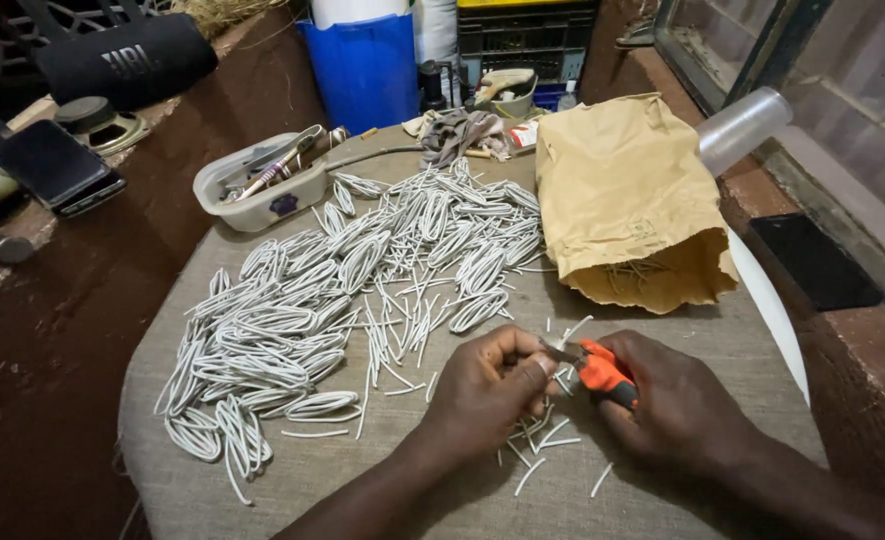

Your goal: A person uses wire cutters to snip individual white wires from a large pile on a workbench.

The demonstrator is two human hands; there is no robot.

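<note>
My right hand grips orange-handled pliers, jaws pointing left toward my left hand. My left hand pinches a short white wire piece at the plier tips. Cut white wire bits lie scattered under and around both hands on the burlap-covered table. A big heap of looped white wire bundles spreads from the table's left front to its middle back.
An open brown paper bag lies at the right, thin pieces visible in its mouth. A clear plastic tub with tools sits at the back left. A blue container, a black crate, a phone and a speaker surround the table.
</note>
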